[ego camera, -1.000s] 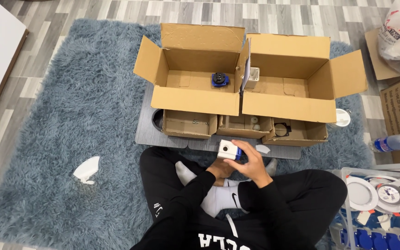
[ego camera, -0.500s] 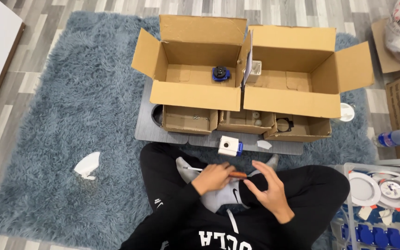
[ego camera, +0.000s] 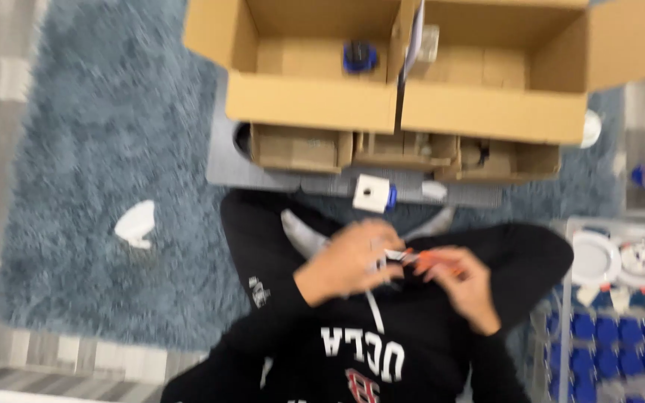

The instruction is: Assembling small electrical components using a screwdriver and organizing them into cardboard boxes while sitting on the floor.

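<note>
Hands meet over the lap: left hand curls loosely onto the silvery end of a small orange-handled tool, blurred; right hand pinches its orange end. White cube sits just beyond, on the grey board.

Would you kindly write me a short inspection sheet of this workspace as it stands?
Surface: blue shaggy rug over grey striped floor; grey board under the boxes.
Job's things: small orange and silver tool, blurred, between both hands; white block on the board's edge.
Clutter: white scrap on the rug; two open cardboard boxes, a blue part in the left one.
Hands: left hand and right hand on the tool.
Cables: nothing seen.
Surroundings: clear bin of blue parts at right.
</note>
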